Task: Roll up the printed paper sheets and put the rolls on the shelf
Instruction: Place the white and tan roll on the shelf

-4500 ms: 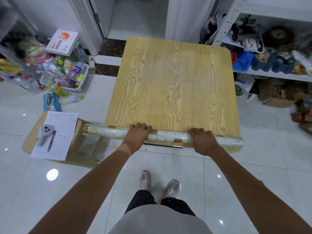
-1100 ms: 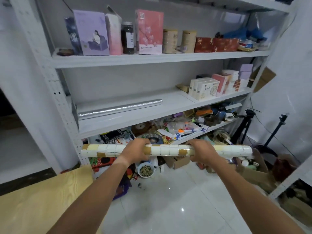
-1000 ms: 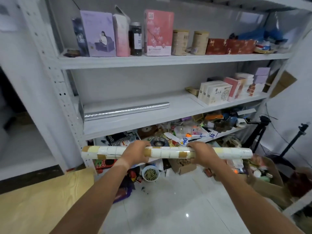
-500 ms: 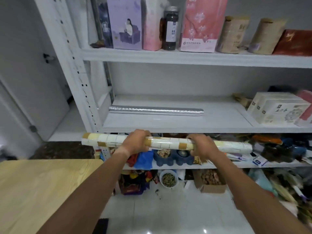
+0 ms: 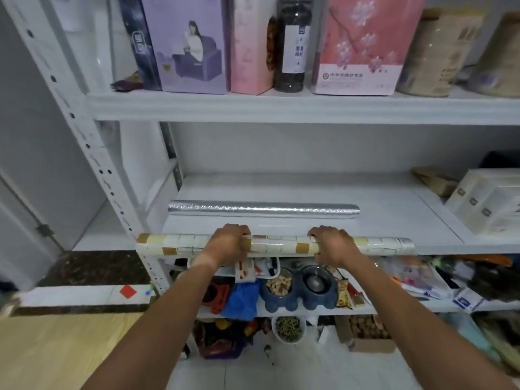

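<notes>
Just at the front edge of the middle shelf, both hands held a rolled sheet of tile-printed paper level and crosswise. That tile-printed roll, cream squares with a few tan ones, was gripped from above: the left hand had its fingers curled over the top a little left of the roll's middle, and the right hand was wrapped round it the same way to the right of the middle. Both ends stuck out well past the hands, the left end reaching beyond the shelf's perforated white upright. Whether the roll was touching the front lip or hanging just before it could not be told. Farther back on the same board lay a silver roll, parallel to the held one and apart from it. Cream boxes sat at the shelf's right end. Above, a purple box, a dark jar and a pink carton stood along the upper shelf's front edge.
</notes>
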